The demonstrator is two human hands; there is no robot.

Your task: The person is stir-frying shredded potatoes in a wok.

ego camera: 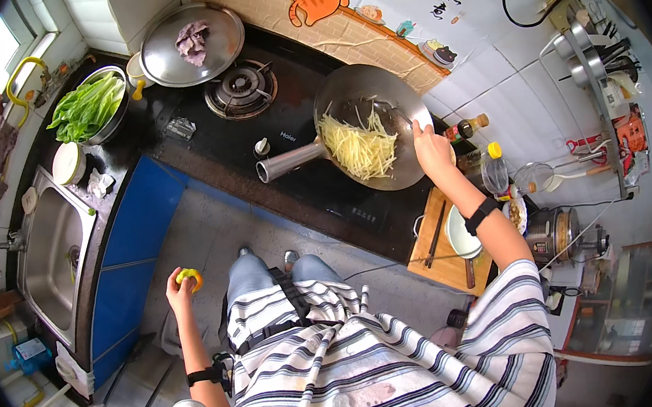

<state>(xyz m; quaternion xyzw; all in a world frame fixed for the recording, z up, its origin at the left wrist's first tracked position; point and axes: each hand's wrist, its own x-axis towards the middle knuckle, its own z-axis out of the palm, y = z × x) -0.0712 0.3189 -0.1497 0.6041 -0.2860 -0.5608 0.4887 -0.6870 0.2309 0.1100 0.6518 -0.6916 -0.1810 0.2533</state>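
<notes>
My right hand (433, 150) is at the right rim of a steel wok (343, 82), fingers closed around a slim cooking utensil (403, 113). The hand hides most of its handle, and its working end is hard to make out. Pale yellow shredded strips (362, 146), like potato, lie heaped in the wok. The wok sits on the cooktop's right side, its tubular handle (292, 160) pointing left. Low on the left, over the floor, my left hand (179, 287) pinches a small rounded yellow-green and orange object (192, 279), partly covered by the fingers.
A bare burner (241, 87) lies left of the wok. Behind it, a metal lid (167, 53) carries purplish scraps. Leafy greens (90, 106) fill a bowl near the sink (56, 273). Bottles (494, 171) stand on the right, beside a cutting board (425, 238) with chopsticks, a bowl and a knife.
</notes>
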